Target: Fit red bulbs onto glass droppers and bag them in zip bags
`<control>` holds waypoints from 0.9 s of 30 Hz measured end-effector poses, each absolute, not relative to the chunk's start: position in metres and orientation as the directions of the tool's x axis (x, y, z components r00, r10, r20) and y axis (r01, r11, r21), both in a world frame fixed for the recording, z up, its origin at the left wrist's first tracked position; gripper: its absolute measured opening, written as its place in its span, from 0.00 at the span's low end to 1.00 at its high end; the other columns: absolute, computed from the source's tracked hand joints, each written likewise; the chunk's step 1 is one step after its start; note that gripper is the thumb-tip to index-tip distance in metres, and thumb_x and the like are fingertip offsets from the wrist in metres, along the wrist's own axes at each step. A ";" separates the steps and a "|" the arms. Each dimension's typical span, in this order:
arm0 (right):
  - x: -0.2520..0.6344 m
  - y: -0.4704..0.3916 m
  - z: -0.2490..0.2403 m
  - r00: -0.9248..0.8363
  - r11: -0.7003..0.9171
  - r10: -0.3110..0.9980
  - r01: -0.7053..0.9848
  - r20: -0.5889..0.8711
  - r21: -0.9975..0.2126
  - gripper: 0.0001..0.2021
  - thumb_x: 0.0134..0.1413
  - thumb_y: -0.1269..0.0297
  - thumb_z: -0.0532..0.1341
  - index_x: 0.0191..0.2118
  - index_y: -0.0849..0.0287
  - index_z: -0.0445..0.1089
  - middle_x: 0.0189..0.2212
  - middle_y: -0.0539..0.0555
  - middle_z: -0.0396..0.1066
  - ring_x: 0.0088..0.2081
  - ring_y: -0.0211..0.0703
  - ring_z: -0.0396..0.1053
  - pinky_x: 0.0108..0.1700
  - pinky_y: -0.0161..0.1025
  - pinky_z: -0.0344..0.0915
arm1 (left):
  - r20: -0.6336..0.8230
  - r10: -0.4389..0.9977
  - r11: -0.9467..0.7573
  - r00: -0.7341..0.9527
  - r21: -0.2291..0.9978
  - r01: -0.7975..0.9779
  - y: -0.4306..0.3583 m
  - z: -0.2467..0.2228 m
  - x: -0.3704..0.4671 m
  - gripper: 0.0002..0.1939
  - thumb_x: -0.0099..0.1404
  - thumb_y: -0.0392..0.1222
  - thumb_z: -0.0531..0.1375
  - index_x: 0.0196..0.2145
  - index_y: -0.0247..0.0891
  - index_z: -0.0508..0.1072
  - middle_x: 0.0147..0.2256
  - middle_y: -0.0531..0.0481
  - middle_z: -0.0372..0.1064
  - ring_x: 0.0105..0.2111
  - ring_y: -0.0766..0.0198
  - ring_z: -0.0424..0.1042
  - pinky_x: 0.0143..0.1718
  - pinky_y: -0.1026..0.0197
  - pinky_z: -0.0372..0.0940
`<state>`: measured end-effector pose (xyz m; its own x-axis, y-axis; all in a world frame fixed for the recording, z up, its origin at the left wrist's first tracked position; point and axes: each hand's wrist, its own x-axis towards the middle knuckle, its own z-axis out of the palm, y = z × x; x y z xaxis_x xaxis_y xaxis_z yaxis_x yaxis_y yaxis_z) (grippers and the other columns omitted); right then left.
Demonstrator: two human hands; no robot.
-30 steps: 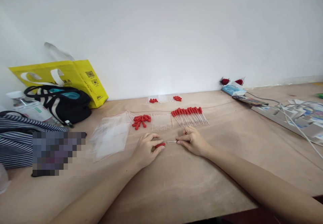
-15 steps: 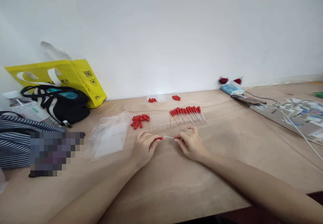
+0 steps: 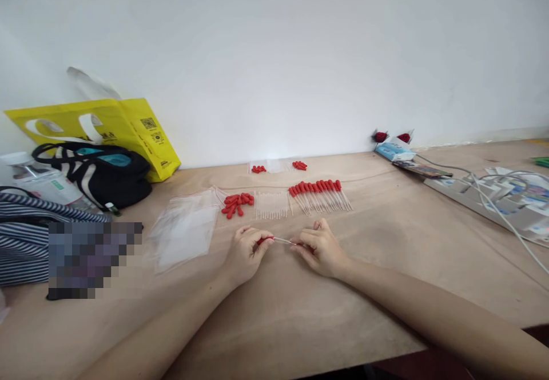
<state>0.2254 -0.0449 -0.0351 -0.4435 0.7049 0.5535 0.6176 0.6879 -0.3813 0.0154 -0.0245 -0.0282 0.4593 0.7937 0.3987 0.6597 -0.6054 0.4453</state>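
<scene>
Pinched in my left hand (image 3: 247, 254) is a red rubber bulb (image 3: 265, 239). My right hand (image 3: 321, 250) grips the far end of a thin clear tube (image 3: 282, 240), whose other end meets the bulb. Beyond my left hand lies a pile of loose red bulbs (image 3: 235, 203). A row of bare clear tubes (image 3: 271, 204) rests to its right. Farther right, several tubes topped with red bulbs (image 3: 321, 195) lie side by side, just past my right hand. Clear plastic bags (image 3: 189, 231) are stacked left of the loose bulbs.
More red bulbs (image 3: 299, 166) lie with clear bags near the wall. At the left are a yellow bag (image 3: 158, 140), a black bag (image 3: 122, 180), a bottle (image 3: 47, 180) and striped cloth (image 3: 26, 248). A blue packet (image 3: 394, 151), cables and a grey board (image 3: 463, 200) occupy the right.
The gap between bulb and tube has closed; they now touch. Both hands have shifted slightly, and the fingers of my right hand are drawn in more.
</scene>
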 end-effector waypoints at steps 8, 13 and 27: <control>0.234 -0.040 -0.031 -0.540 0.761 0.593 0.617 0.597 -0.198 0.10 0.55 0.69 0.51 0.32 0.58 0.70 0.23 0.48 0.70 0.24 0.33 0.59 0.36 0.40 0.42 | 0.414 0.723 -0.689 0.554 0.370 0.623 -0.030 -0.023 0.016 0.09 0.64 0.40 0.50 0.30 0.40 0.69 0.26 0.55 0.70 0.29 0.66 0.68 0.50 0.50 0.45; 0.237 -0.037 -0.030 -0.588 0.792 0.517 0.605 0.623 -0.086 0.13 0.51 0.75 0.50 0.32 0.58 0.71 0.22 0.48 0.69 0.24 0.33 0.58 0.35 0.40 0.41 | 0.406 0.695 -0.718 0.593 0.348 0.603 -0.030 -0.023 0.016 0.09 0.64 0.40 0.50 0.30 0.40 0.69 0.27 0.55 0.70 0.29 0.66 0.68 0.50 0.50 0.44; 0.227 -0.043 -0.032 -0.545 0.744 0.621 0.637 0.563 -0.205 0.11 0.55 0.69 0.49 0.30 0.60 0.68 0.23 0.49 0.69 0.25 0.34 0.59 0.34 0.39 0.41 | 0.489 0.616 -0.782 0.618 0.282 0.556 -0.035 -0.020 0.019 0.07 0.62 0.38 0.51 0.29 0.38 0.68 0.25 0.55 0.70 0.28 0.66 0.68 0.50 0.49 0.46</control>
